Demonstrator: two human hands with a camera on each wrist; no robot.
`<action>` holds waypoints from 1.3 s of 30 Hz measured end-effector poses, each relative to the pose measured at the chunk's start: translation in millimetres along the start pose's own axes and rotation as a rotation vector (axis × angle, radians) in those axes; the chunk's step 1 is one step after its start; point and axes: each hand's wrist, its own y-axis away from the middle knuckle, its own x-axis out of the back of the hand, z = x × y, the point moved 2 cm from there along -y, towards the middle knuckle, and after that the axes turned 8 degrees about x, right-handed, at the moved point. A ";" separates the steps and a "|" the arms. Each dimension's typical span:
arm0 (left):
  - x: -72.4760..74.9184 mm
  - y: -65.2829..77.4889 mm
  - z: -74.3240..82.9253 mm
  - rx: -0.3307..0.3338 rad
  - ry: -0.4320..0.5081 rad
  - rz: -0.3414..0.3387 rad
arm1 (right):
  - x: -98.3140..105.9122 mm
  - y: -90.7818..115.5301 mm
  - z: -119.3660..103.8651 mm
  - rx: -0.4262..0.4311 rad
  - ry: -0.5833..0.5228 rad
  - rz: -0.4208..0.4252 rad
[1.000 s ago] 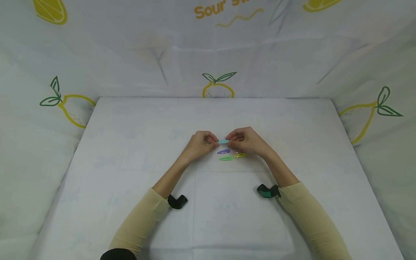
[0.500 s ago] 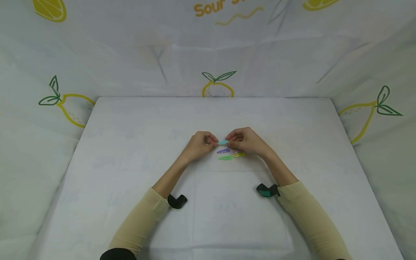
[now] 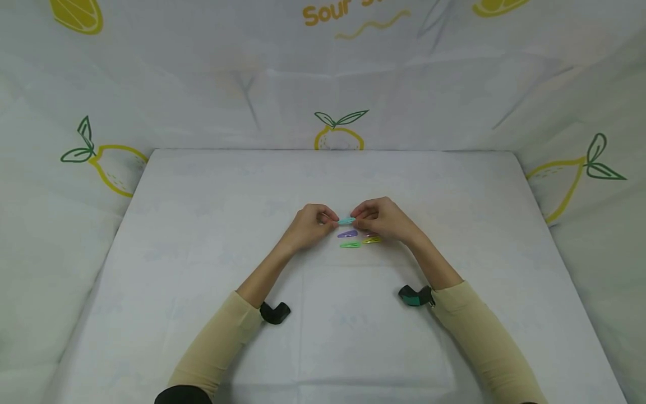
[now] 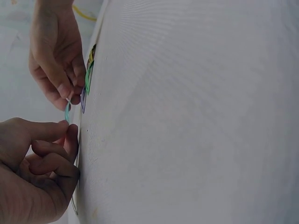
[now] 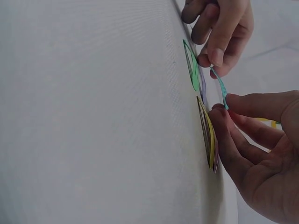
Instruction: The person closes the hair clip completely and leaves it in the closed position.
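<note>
A turquoise snap hair clip [image 5: 220,84] is held between both hands at its two ends. My left hand [image 3: 315,225] pinches its left end between thumb and fingertips, and my right hand [image 3: 386,220] pinches the right end. Just nearer to me on the white table lie a purple hair clip [image 3: 347,234], a light green one [image 3: 350,245] and a yellow one [image 3: 372,239]. Beside the yellow clip, partly hidden under my right hand, a pinkish clip [image 5: 216,161] shows.
The white-covered table [image 3: 323,325] spreads around the hands. A white cloth [image 3: 202,84] with lemon prints stands behind it and at both sides. Black wrist-worn devices [image 3: 275,313] stick out from both sleeves over the table.
The turquoise hair clip has tilted slightly between the fingertips. Both hands stay in place, and the other clips have not moved.
</note>
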 end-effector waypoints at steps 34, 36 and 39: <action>2.1 2.9 0.1 -0.004 0.004 0.005 | 2.8 0.4 -5.2 0.020 0.062 0.011; 2.6 3.4 0.6 -0.004 0.007 0.006 | 3.0 -0.2 -5.3 0.025 0.062 0.012; 3.6 4.1 1.7 -0.001 0.007 0.007 | 2.9 -1.0 -6.4 0.034 0.060 0.011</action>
